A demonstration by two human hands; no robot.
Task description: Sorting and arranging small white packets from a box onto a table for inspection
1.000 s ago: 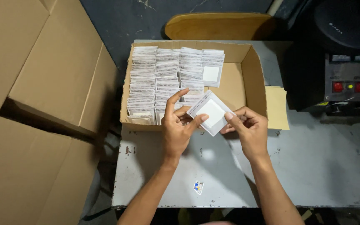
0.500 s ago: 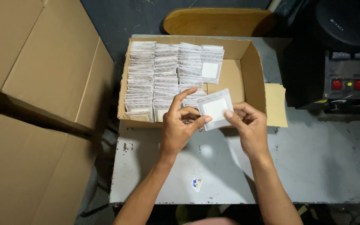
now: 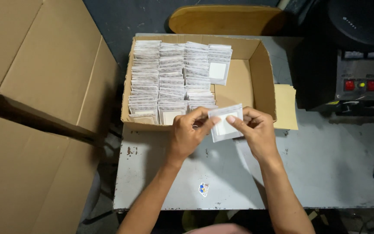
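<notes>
Grey scuffed tabletop (image 3: 325, 173) | cardboard box (image 3: 262, 73) holds rowed flat packets (image 3: 169, 78) | left hand (image 3: 187, 134) and right hand (image 3: 258, 132) both pinch one square clear pouch (image 3: 225, 126)

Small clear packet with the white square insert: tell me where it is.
Head view, centre: the small clear packet is pinched between left hand and right hand, above the cardboard box's near wall.

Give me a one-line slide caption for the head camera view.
Both hands, left hand and right hand, hold a small clear packet over a cardboard box of stacked packets.

- Packet (image 3: 226, 126): glossy clear plastic over a white card insert.
- Box (image 3: 262, 73): matt brown corrugated cardboard.
- Table (image 3: 325, 164): painted grey metal, scuffed, rust-spotted.
- Chair (image 3: 226, 19): smooth wood.
</notes>
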